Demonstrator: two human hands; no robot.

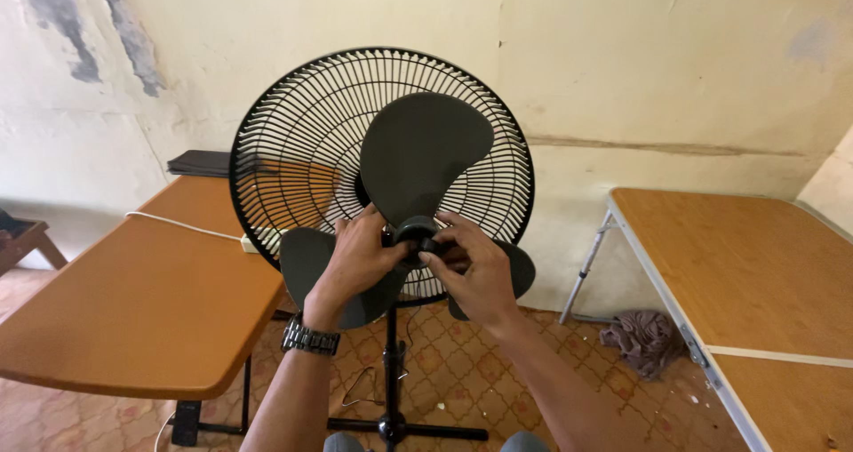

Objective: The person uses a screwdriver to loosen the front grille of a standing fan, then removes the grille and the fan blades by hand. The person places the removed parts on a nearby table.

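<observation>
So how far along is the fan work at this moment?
Done: rear grille sits on the stand, grey blade on the hub. In hand: left hand steadies the blade while right hand grips the hub cap. Left: no front grille is fitted.

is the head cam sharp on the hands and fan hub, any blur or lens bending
Head view: both the left hand and right hand at the fan hub look fairly sharp; soft, even daylight, no glare; wide-angle bending curves the table edge.
</observation>
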